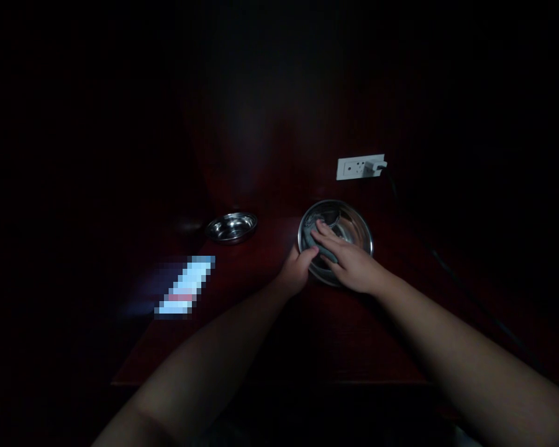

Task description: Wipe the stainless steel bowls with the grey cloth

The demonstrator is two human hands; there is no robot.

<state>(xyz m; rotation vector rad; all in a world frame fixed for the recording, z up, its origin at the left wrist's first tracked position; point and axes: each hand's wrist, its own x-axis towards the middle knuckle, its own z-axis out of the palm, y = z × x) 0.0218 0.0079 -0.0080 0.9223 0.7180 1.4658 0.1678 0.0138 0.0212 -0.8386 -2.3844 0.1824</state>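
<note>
In head view, clamping left rim of bowl [359, 227] in left hand [298, 270], near back edge of table [330, 341]; laying right hand [350, 258] over cloth [312, 237] inside bowl, cannot tell if gripping; with dish [233, 228] near back left corner, lit screen [186, 285] by left edge.

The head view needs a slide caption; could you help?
Left hand grips a metal bowl, right hand on grey cloth inside.
</note>
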